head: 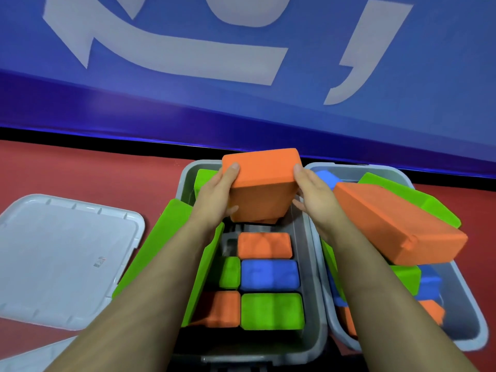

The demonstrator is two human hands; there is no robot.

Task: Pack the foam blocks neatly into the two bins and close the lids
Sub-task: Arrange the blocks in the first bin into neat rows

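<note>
both hands, left hand (pixel 214 196) and right hand (pixel 316 196), grasp an orange block (pixel 261 181) over the left bin (pixel 312 264); packing step, next lower it into the gap below.

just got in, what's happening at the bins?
A person holds an orange foam block with the left hand and right hand, above the left bin. That bin already has orange, blue and green blocks lined up on its floor, plus a large green block leaning on its left wall. The right bin holds a loose jumble. One lid lies on the red surface; both bins are open.
</note>
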